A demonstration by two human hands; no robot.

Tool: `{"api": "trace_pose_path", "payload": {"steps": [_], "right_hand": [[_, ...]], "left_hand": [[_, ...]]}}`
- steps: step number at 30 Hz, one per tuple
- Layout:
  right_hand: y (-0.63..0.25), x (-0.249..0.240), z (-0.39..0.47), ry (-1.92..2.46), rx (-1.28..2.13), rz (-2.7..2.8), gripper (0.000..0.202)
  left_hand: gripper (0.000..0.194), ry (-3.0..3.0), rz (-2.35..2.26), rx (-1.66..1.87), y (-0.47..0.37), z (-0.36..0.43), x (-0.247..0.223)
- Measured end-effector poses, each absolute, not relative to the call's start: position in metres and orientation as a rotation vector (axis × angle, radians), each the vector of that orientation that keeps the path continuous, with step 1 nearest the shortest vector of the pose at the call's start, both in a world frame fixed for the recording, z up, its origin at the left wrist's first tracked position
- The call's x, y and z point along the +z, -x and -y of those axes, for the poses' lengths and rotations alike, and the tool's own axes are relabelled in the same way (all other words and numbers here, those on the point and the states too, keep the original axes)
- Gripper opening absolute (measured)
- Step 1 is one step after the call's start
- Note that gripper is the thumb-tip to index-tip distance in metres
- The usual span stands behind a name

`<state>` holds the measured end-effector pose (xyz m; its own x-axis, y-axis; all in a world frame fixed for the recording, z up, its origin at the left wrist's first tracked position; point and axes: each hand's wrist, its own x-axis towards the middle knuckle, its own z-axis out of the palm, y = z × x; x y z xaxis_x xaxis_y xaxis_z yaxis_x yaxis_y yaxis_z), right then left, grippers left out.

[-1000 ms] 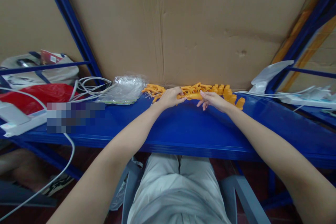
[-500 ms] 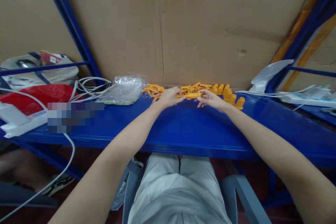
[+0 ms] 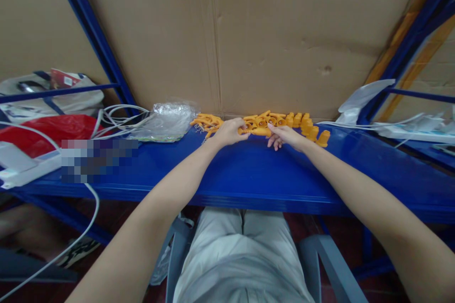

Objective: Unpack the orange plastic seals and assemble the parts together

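Observation:
Between my hands is an elongated orange plastic piece [image 3: 259, 131], lying roughly sideways. My left hand [image 3: 231, 131] is closed, thumb and fingers pinching its left end. At the other end my right hand [image 3: 282, 136] grips it with the thumb on top and the fingers curled below. Just behind are several orange ring-like plastic parts [image 3: 265, 117]. To the left lies a heap of orange parts [image 3: 208, 122] with thin metal chains [image 3: 202, 128]. A bent row of orange cup-shaped pieces [image 3: 307, 125] stands right of my right hand.
A blue table [image 3: 249, 170] runs below a cardboard wall [image 3: 266, 33]. Clear plastic bags [image 3: 167, 120], white cables [image 3: 124, 113], a red bag [image 3: 53, 130] and a white power strip [image 3: 31, 170] lie left. At the right are a white plastic piece [image 3: 362, 102] and more cables.
My right hand's fingers have shifted and curled lower around the orange piece's right end, which has tilted slightly. My left hand keeps its hold. The view has moved very slightly.

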<state>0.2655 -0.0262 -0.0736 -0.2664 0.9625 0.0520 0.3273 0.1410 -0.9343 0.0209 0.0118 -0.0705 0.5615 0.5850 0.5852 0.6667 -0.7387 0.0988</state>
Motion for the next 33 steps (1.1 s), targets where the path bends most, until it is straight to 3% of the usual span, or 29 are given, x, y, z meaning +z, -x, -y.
{"api": "trace_pose_path", "payload": {"steps": [4,8,21,28,33], "right_hand": [[-0.272,-0.076,0.025,1.182,1.12,1.715,0.027],[-0.276,-0.079,0.023,1.131,1.132,1.711,0.037],[-0.275,-0.077,0.023,1.112,1.12,1.708,0.026],[-0.267,-0.069,0.03,1.252,1.123,1.684,0.053],[-0.272,-0.067,0.032,1.184,1.077,1.716,0.031]], "left_hand": [[0.014,2.641,1.09,-0.927,-0.02,-0.013,-0.07],[0.014,2.638,1.115,-0.907,-0.021,-0.012,-0.07],[0.013,2.657,1.105,-0.93,-0.02,-0.012,-0.072],[0.013,2.676,1.077,-0.917,-0.022,-0.009,-0.07],[0.013,2.663,1.089,-0.936,-0.02,-0.013,-0.071]]}}
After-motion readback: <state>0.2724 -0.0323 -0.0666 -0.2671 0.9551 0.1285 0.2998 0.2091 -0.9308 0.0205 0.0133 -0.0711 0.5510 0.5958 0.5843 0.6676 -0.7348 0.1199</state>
